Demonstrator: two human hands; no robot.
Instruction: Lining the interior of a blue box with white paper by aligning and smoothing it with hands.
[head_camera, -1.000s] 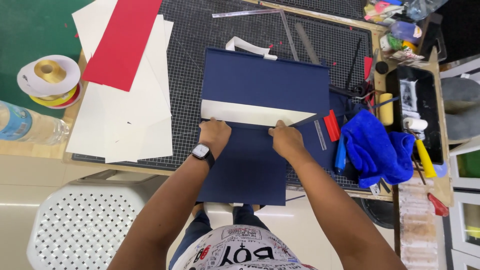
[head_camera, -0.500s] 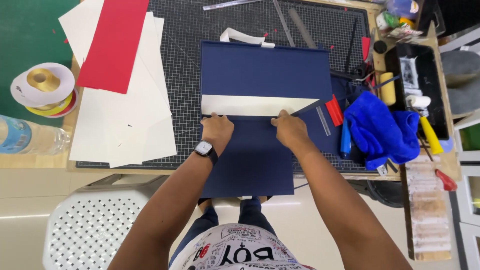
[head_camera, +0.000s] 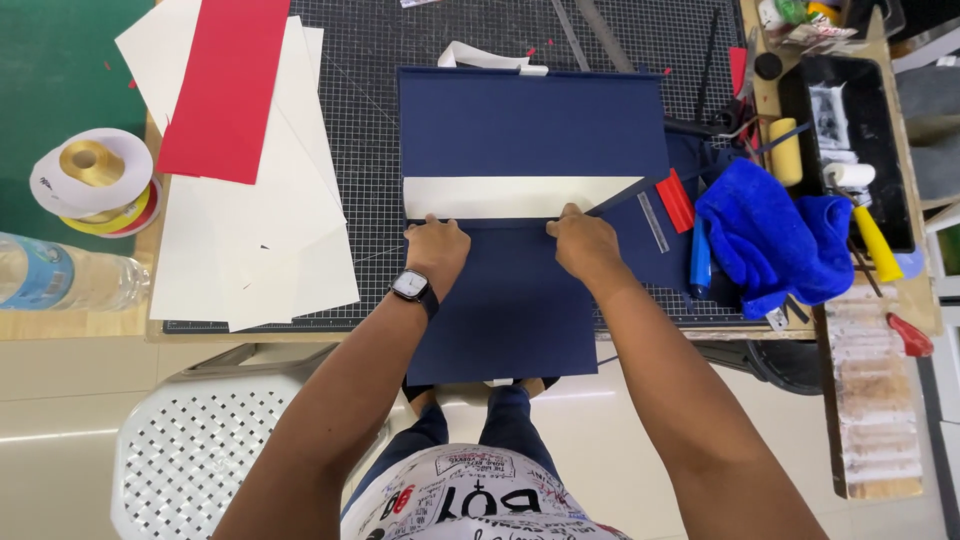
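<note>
Left hand (head_camera: 437, 250), right hand (head_camera: 583, 243): fingers curled, pressing navy board (head_camera: 520, 290) at cream strip (head_camera: 520, 197) edge.

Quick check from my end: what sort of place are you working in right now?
Most likely a craft or box-making workbench. A gridded cutting mat covers the table, paper sheets and ribbon rolls lie to one side, and both hands, left hand and right hand, press on a navy board cover.

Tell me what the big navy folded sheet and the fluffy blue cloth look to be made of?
The big navy folded sheet looks like matte paper-covered board: flat, stiff, sharply creased, though that is uncertain. The fluffy blue cloth looks like soft microfibre or terry: fuzzy, crumpled folds.
</note>
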